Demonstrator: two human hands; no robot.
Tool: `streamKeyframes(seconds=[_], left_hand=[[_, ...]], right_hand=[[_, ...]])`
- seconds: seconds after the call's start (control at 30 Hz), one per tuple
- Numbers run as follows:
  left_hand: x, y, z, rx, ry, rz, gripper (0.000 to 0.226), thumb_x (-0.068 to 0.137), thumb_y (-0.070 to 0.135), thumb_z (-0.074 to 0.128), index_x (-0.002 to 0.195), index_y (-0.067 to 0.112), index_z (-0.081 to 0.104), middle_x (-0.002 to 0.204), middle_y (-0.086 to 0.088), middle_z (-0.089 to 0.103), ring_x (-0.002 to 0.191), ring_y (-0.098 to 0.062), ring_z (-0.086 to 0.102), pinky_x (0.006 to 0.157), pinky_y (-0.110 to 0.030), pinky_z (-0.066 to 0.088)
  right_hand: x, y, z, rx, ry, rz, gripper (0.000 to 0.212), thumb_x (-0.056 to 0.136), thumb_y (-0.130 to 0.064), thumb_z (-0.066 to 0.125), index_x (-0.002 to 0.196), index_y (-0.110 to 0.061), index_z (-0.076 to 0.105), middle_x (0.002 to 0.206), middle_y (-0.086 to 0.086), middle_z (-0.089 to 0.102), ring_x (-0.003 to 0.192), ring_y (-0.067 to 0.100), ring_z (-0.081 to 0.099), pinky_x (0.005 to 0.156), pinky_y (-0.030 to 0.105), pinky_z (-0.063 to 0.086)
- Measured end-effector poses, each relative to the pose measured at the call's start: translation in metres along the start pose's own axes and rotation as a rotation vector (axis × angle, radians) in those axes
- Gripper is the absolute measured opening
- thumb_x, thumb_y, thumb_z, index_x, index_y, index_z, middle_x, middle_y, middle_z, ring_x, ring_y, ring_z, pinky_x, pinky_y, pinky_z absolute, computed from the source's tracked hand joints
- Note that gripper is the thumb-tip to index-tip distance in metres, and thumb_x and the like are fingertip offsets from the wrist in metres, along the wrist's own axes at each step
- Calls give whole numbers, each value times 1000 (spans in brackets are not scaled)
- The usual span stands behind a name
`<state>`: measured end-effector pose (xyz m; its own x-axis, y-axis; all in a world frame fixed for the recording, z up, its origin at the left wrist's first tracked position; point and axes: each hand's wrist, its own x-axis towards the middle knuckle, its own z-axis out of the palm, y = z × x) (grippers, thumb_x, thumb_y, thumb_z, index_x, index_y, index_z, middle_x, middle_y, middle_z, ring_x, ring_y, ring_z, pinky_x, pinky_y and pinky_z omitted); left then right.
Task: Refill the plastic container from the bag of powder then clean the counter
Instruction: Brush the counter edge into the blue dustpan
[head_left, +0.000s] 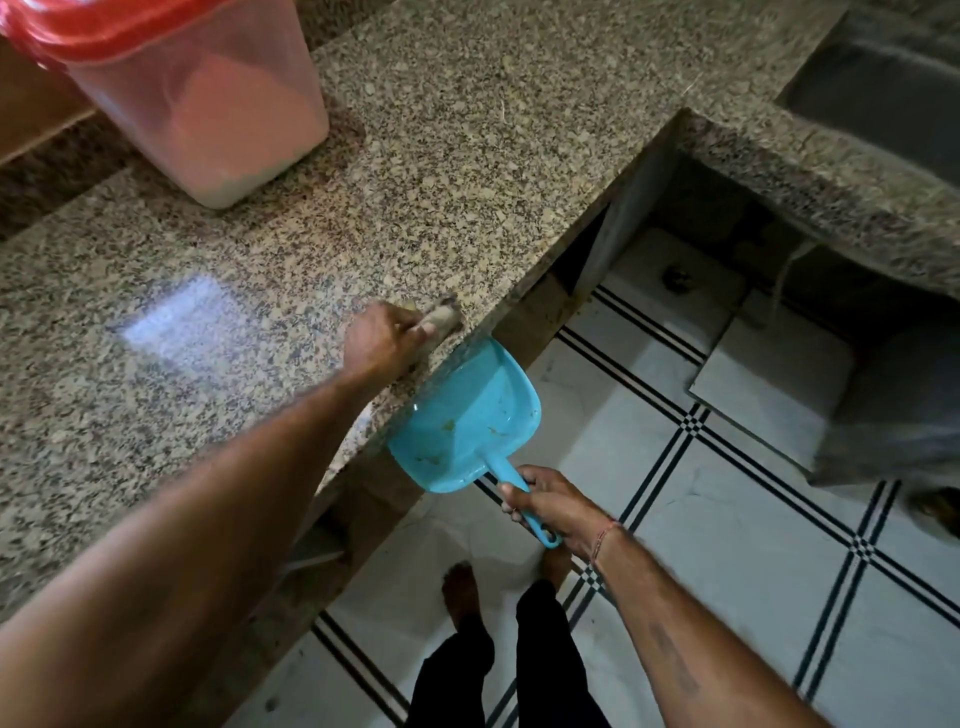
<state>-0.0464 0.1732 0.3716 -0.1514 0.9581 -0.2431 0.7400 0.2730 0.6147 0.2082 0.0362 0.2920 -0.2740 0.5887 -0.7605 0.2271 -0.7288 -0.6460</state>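
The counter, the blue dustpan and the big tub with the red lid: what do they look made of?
The counter looks like polished speckled granite: mottled tan and grey grain, with a glossy reflection. The dustpan looks like moulded plastic, a smooth, uniform light blue. The tub seems to be translucent plastic, since pale powder shows through its wall; its red lid is probably plastic too.

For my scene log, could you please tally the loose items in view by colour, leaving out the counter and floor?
Blue: 1, the dustpan held by the right hand.
Red-lidded clear: 1, the plastic container.
Grey-brown: 1, the blurred cloth or brush in the left hand.
Total: 3
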Motion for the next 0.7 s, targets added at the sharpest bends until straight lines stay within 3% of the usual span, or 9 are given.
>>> streamKeyframes(seconds=[0.07, 0.13, 0.23, 0.4, 0.5, 0.6, 0.7], left_hand=[[-3, 0, 10, 97, 19, 62, 40, 94, 53, 62, 115, 21, 74, 100, 5, 70, 72, -12, 65, 49, -25, 51], [-5, -1, 19, 176, 54, 81, 44, 96, 55, 56, 112, 16, 70, 98, 5, 63, 78, -12, 60, 58, -26, 49], [-7, 4, 21, 224, 57, 55, 34, 101, 42, 57, 116, 13, 69, 97, 3, 57, 77, -13, 55, 53, -19, 35], [-2, 12, 15, 124, -19, -59, 28, 103, 33, 58, 107, 7, 69, 80, -1, 62, 63, -15, 58, 52, -30, 51], [-25, 8, 17, 92, 87, -50, 24, 104, 27, 58, 100, 8, 71, 74, 4, 60, 60, -12, 56, 48, -22, 41], [-57, 6, 25, 143, 192, 97, 14, 99, 21, 64, 103, 13, 74, 94, 3, 62, 78, -16, 58, 65, -25, 46], [-71, 5, 36, 246, 118, 244, 21, 97, 20, 64, 115, 16, 75, 111, -1, 60, 101, -19, 52, 85, -32, 45]], right_hand=[[1, 1, 1, -16, 8, -6, 25, 102, -18, 61, 116, 2, 62, 87, 6, 65, 70, 10, 58, 59, 15, 50], [2, 1, 2, -11, 0, -13, 18, 102, -17, 61, 111, -2, 64, 87, 7, 65, 71, 9, 59, 63, 16, 52], [0, -3, 5, -24, -9, -21, 17, 101, -16, 62, 112, -4, 65, 86, 6, 65, 69, 6, 61, 64, 16, 52], [-1, -12, 12, -42, -25, -36, 20, 101, -20, 63, 116, -8, 66, 88, 5, 68, 69, 7, 61, 63, 18, 51], [-4, -15, 16, -15, -28, -28, 7, 101, -18, 62, 102, -12, 63, 84, 6, 65, 63, 9, 55, 57, 18, 47], [-7, -19, 17, 1, -16, -18, 8, 102, -16, 61, 95, -14, 61, 80, 5, 63, 61, 9, 52, 53, 17, 45], [-9, -19, 17, -6, -5, -7, 8, 102, -16, 61, 94, -14, 62, 80, 5, 62, 60, 9, 52, 50, 16, 44]])
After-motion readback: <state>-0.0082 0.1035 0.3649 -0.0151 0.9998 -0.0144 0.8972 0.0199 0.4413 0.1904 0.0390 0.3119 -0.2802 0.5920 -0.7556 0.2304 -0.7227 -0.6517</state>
